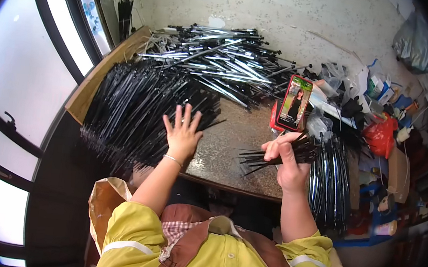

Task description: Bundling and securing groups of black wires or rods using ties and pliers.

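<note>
My left hand (183,133) has its fingers spread over the right edge of a big heap of long, thin black strips (133,107). It is open, and nothing shows in its grasp. Over the right part of the table my right hand (292,165) is closed around a small bunch of thin black strips (257,159), whose ends stick out on both sides of the fingers. Just beyond that hand, a phone (296,101) in a red case leans upright on a red stand. A bundle of shiny black rods (329,185) lies right of my right hand and hangs over the table's edge.
At the back, a loose pile of silvery and black rods (227,56) reaches toward the wall. A wooden board (97,77) edges the left heap. Cluttered bags, including a red plastic bag (379,135), fill the right side. The brown tabletop (222,150) shows between my hands.
</note>
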### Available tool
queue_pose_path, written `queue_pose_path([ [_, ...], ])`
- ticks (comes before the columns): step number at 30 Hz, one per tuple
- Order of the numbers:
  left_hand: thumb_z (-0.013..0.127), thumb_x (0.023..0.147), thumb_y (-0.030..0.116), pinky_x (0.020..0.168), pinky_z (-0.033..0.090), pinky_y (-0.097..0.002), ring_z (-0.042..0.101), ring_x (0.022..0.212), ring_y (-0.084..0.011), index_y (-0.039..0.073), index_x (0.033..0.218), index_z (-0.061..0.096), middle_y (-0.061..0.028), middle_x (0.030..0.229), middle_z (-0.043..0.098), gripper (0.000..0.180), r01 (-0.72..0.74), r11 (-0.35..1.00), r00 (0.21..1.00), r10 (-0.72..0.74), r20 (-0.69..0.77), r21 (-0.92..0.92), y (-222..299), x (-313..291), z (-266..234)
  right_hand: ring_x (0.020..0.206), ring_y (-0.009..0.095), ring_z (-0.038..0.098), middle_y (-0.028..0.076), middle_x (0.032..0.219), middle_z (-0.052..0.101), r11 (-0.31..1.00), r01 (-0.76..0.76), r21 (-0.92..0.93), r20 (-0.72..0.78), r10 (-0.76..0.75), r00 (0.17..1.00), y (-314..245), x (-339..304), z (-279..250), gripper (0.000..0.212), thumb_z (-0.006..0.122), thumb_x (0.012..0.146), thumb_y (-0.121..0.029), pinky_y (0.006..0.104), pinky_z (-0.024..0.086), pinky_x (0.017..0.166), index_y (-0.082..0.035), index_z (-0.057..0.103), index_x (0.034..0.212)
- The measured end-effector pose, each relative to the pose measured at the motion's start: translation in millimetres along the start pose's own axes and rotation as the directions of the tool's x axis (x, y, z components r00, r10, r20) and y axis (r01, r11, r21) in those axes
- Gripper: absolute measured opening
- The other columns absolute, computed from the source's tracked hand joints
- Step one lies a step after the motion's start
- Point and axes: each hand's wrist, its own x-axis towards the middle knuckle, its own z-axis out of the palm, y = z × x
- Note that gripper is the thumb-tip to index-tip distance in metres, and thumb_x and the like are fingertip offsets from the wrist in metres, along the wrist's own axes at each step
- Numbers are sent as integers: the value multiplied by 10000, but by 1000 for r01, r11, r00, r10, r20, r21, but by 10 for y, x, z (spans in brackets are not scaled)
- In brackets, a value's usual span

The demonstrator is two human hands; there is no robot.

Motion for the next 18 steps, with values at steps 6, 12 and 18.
queue_pose_path([
  [6,482,843,496,1054,108,-553,185,1346,-327,88,1351,347,-185,1433,242,666,-181,946,983,182,-21,-269,384,-105,-738,444,81,392,-22,546,396,987,-83,139,8,83,997,-147,-72,-98,196,533,906,-233,282,399,522,-43,487,900],
  [12,444,902,456,847,432,-346,551,984,-236,8,1217,424,-175,1106,531,548,67,25,847,527,70,-997,659,-917,-844,449,80,411,-21,556,414,948,10,317,-101,23,995,-328,75,30,203,565,890,-201,278,407,515,-25,494,961],
  [18,379,943,436,601,445,-229,573,705,-108,22,1027,517,-67,809,603,444,882,-55,312,813,492,-468,1032,-1570,-471,489,134,539,35,606,547,880,-412,-237,-289,340,895,712,-184,-244,262,607,859,-180,278,456,544,9,502,1007],
])
